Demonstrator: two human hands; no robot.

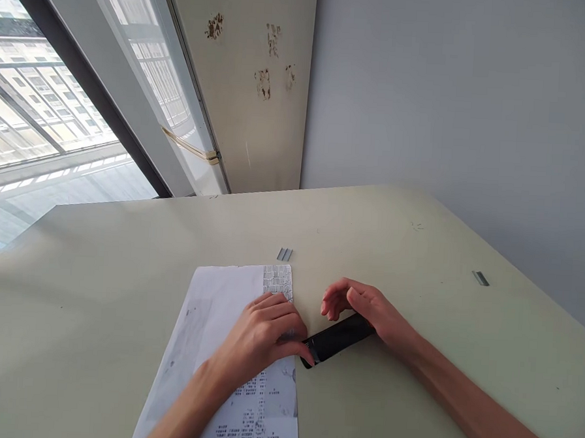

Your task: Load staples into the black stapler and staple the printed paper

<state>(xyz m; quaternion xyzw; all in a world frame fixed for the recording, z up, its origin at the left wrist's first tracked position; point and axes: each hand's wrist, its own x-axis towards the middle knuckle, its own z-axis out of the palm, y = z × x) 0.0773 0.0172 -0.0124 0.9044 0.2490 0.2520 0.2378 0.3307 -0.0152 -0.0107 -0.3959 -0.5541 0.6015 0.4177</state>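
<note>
A black stapler lies slantwise on the table, just right of a stack of printed paper sheets. My left hand rests over the right edge of the sheets, its thumb and bent index finger closed about the stapler's front end. The tips of its other fingers are hidden. Over the stapler's rear half hovers my right hand, loosely curled with its thumb apart from the fingers; its palm side partly covers the stapler's back end, and it grips nothing.
A few short staple strips lie just beyond the paper's top edge. Another staple strip sits far right on the pale table. Behind the table are a grey wall, a stained cream panel and a window.
</note>
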